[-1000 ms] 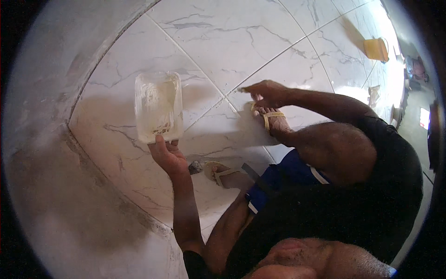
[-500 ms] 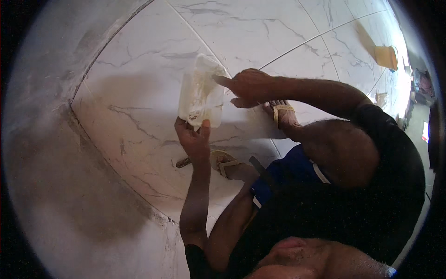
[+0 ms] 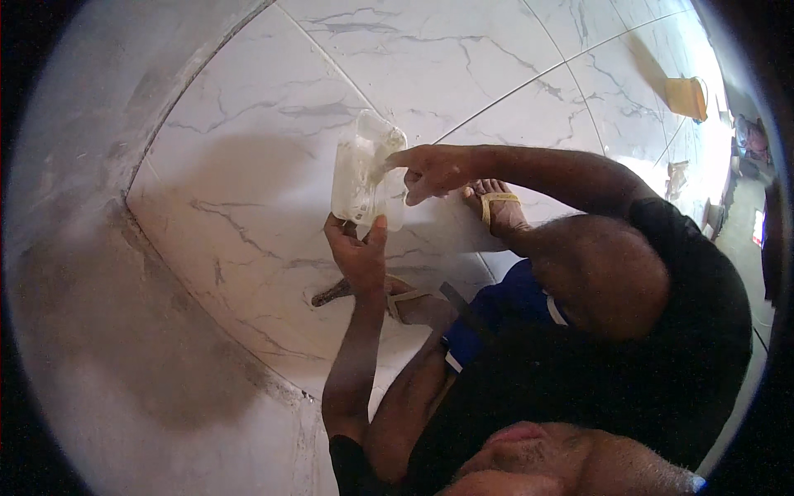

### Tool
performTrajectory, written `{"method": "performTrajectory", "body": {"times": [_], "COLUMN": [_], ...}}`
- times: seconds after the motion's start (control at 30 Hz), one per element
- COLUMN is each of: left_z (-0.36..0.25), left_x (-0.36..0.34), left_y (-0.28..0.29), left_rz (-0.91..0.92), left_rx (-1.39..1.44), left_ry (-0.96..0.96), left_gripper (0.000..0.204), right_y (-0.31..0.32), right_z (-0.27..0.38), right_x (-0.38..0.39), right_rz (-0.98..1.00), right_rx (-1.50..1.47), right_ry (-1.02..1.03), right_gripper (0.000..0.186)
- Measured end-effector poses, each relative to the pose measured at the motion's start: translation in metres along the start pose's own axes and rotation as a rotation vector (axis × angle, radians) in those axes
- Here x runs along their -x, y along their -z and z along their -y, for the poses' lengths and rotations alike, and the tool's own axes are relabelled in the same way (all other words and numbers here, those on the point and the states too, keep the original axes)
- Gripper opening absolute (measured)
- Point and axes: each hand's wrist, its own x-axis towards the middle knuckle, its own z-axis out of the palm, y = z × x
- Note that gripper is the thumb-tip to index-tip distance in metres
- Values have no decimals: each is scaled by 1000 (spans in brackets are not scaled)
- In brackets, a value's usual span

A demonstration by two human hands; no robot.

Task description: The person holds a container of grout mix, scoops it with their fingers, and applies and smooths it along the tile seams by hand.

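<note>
A translucent whitish plastic container point(image 3: 351, 186), rectangular with dark specks and smears inside, is held up over the tiled floor. My left hand point(image 3: 361, 252) grips its near end, thumb on one side and fingers underneath. From the right, my right hand point(image 3: 434, 172) reaches over the container's right rim. Its index finger is stretched out with the fingertip against the inside, the thumb stands apart and the other fingers are partly curled. Nothing shows in that hand. Beside my left wrist, a brown, worn handle-like piece point(image 3: 331, 293) lies on the floor, its other end hidden.
White marbled tiles point(image 3: 248, 198) cover the floor. A rough grey cement surface point(image 3: 107, 273) borders them on the left. My sandalled feet point(image 3: 503, 211) stand close to the container. Farther right are a yellowish bucket-like container point(image 3: 686, 99) and a small crumpled-looking item point(image 3: 676, 178).
The container and my left hand have shifted slightly right and nearer. My right hand has moved a little right and nearer, its finger still at the container's inside.
</note>
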Motion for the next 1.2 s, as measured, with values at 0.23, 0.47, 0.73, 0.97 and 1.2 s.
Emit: {"method": "performTrajectory", "body": {"times": [0.23, 0.47, 0.73, 0.97, 1.2], "left_z": [27, 27, 37, 32, 38], "left_x": [-14, -13, -11, -13, -14], "left_y": [14, 25, 31, 26, 26], "left_rz": [-2, -73, -87, -72, -76], "left_rx": [72, -10, 35, -23, -28], "left_ry": [-102, -104, -80, -89, -91], "left_gripper": [63, 54, 56, 56, 56], "right_y": [18, 2, -4, 2, -1], "right_z": [-37, -92, -92, -93, -96], "right_x": [43, 22, 12, 22, 19], "right_rz": [-88, -261, -125, -75, -96], "right_rx": [-409, 584, 862, 1006, 1045], "right_ry": [15, -191, -334, -325, -289], "right_gripper": [61, 72, 75, 76, 69]}}
